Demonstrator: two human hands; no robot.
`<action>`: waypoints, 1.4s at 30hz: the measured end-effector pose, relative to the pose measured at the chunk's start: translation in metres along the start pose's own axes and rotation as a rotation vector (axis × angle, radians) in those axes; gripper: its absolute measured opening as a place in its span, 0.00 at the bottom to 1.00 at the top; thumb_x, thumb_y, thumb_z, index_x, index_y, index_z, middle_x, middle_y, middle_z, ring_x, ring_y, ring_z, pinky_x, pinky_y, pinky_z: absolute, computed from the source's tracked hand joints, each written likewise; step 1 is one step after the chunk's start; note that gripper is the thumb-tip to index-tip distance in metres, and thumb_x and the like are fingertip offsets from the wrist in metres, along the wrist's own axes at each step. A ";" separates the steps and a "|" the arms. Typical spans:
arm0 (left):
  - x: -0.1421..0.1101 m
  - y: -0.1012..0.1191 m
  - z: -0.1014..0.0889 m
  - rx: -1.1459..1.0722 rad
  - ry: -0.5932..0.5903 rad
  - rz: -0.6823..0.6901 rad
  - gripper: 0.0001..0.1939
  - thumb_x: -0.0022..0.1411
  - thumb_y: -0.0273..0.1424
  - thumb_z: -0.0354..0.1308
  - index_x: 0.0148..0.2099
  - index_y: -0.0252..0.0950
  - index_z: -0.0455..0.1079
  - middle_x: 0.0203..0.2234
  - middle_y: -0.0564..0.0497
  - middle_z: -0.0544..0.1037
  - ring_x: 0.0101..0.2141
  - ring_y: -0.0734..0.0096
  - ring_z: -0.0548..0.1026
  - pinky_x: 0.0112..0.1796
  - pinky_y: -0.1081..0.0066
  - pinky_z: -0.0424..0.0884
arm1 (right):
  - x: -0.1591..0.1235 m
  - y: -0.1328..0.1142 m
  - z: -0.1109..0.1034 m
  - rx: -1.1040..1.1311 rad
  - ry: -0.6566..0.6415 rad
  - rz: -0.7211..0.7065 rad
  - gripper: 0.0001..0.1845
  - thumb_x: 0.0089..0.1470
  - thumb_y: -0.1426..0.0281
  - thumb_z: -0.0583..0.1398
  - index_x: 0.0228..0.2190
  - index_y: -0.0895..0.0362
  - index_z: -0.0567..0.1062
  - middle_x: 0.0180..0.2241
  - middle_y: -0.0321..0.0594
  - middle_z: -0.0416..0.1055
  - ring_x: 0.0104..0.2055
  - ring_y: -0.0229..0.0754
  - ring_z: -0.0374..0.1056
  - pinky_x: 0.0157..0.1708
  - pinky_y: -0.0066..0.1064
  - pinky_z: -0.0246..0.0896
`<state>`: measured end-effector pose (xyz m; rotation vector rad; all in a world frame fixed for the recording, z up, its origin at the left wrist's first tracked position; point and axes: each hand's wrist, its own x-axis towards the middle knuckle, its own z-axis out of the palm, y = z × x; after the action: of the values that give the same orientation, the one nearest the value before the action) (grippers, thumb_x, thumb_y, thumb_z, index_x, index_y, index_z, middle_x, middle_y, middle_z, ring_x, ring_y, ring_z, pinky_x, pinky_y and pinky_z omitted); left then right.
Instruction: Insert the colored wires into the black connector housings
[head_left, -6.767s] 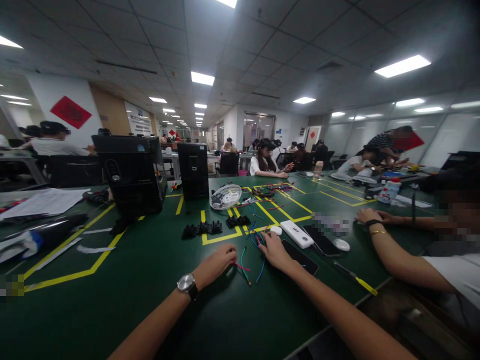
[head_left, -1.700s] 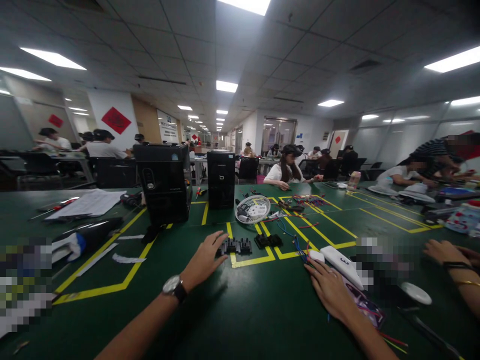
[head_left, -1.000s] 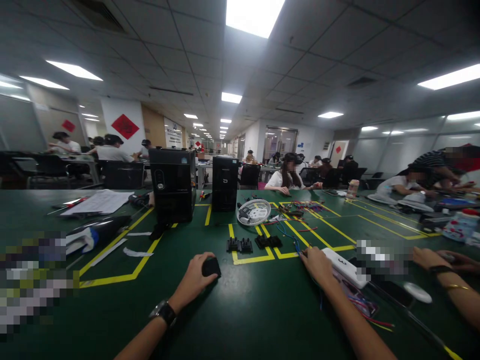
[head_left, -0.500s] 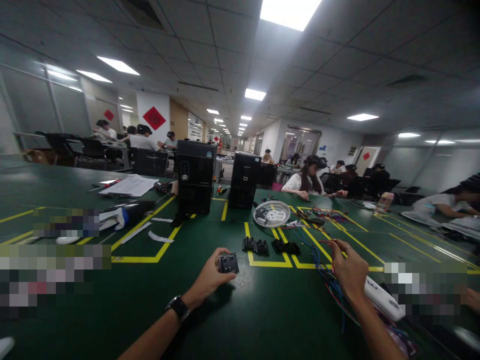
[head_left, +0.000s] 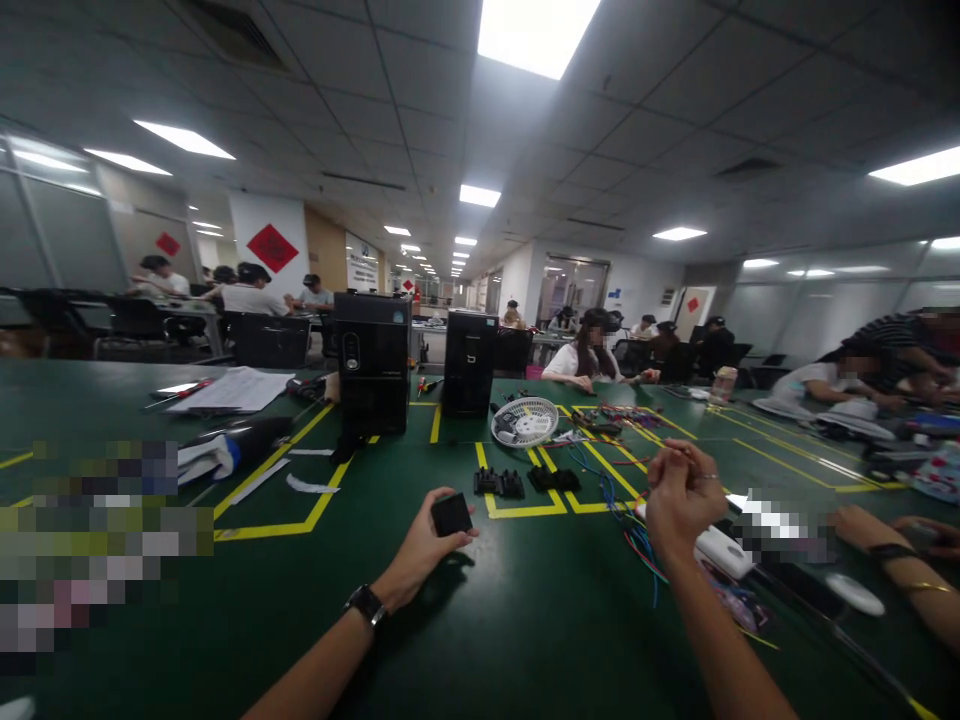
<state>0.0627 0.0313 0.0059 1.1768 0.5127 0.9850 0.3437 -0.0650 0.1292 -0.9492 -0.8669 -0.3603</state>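
A small square black plastic part (head_left: 451, 515) is held by my left hand (head_left: 416, 555), thumb and fingers at its edges, low over the green table. Its plain, dark face shows. To the right, my right hand (head_left: 681, 495) is closed with the fingertips pressed together; what they hold, if anything, is hidden. Blue and red wires (head_left: 639, 545) lie beside and partly behind that hand. Between the two hands, farther off, several similar black plastic parts lie in a left group (head_left: 499, 483) and a right group (head_left: 555, 480).
A white perforated basket (head_left: 534, 428) with small parts stands beyond the black parts. Two black computer towers (head_left: 373, 365) rise at the back. Papers (head_left: 232, 388) lie at left. At right are a white device (head_left: 724, 552) and another person's hands (head_left: 862, 525).
My left hand has turned the black part, so a plain face shows in place of the detailed one. My right hand has risen and curled more tightly. The view has swung right.
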 end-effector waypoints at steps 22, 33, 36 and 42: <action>-0.029 0.004 0.010 -0.361 0.123 0.071 0.22 0.61 0.41 0.54 0.52 0.35 0.56 0.43 0.39 0.74 0.41 0.60 0.75 0.41 0.61 0.70 | -0.202 -0.025 0.069 0.269 -1.183 0.871 0.26 0.51 0.47 0.54 0.26 0.59 0.69 0.17 0.28 0.56 0.15 0.29 0.47 0.15 0.22 0.43; -0.033 0.000 0.011 -0.382 0.055 0.080 0.20 0.61 0.38 0.54 0.52 0.36 0.58 0.43 0.41 0.73 0.42 0.60 0.74 0.45 0.59 0.68 | -0.203 -0.022 0.063 0.199 -1.162 0.894 0.27 0.50 0.45 0.53 0.25 0.58 0.65 0.17 0.28 0.55 0.15 0.29 0.50 0.13 0.22 0.43; -0.034 0.002 0.011 -0.379 0.029 0.080 0.19 0.61 0.38 0.54 0.51 0.35 0.59 0.43 0.41 0.73 0.43 0.60 0.74 0.45 0.60 0.67 | -0.204 -0.021 0.063 0.163 -1.168 0.885 0.28 0.50 0.44 0.52 0.23 0.58 0.64 0.16 0.28 0.54 0.14 0.29 0.48 0.12 0.22 0.42; -0.038 0.004 0.013 -0.327 0.047 0.097 0.22 0.61 0.45 0.52 0.51 0.35 0.62 0.43 0.41 0.73 0.44 0.58 0.73 0.44 0.59 0.68 | -0.205 -0.021 0.062 0.134 -1.168 0.858 0.28 0.51 0.44 0.51 0.22 0.57 0.64 0.15 0.27 0.52 0.13 0.29 0.47 0.12 0.23 0.40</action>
<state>0.0522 -0.0073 0.0085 0.8926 0.3184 1.1344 0.1732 -0.0442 -0.0003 -1.2958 -1.3678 1.0879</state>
